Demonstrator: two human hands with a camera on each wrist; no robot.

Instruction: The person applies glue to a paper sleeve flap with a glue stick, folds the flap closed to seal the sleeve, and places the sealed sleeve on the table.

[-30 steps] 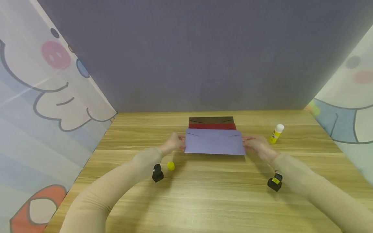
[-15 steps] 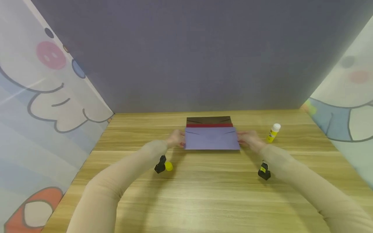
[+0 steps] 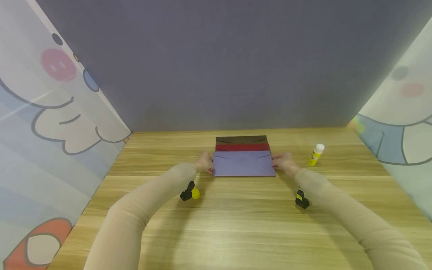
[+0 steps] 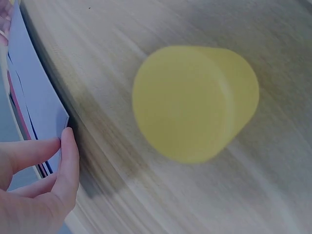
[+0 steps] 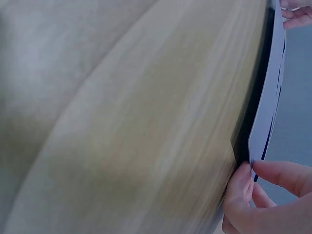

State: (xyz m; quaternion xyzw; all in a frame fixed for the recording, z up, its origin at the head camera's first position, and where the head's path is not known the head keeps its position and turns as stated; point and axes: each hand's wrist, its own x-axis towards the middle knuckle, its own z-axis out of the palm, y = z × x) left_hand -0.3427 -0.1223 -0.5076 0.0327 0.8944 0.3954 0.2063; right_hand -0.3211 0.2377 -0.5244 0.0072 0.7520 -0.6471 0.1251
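A purple envelope (image 3: 243,165) is held level at its two short ends, over the front part of a red envelope (image 3: 243,147) and a dark brown envelope (image 3: 241,140). My left hand (image 3: 204,162) pinches its left end between thumb and fingers, as the left wrist view shows at the envelope's corner (image 4: 61,117). At the other end my right hand (image 3: 284,162) pinches the edge the same way; in the right wrist view the fingers (image 5: 280,173) close on the corner. Most of the red and brown envelopes lies hidden under the purple one.
A yellow glue stick (image 3: 315,155) with a white end stands right of my right hand. Near my left wrist a yellow cap (image 3: 195,193) sits on the wooden table (image 3: 236,225). A grey panel (image 3: 236,67) rises behind the table, with printed curtains at both sides.
The purple envelope has come down and slightly left over the red one, carried by both hands. During the last half second it shifted a little toward me, showing more red.
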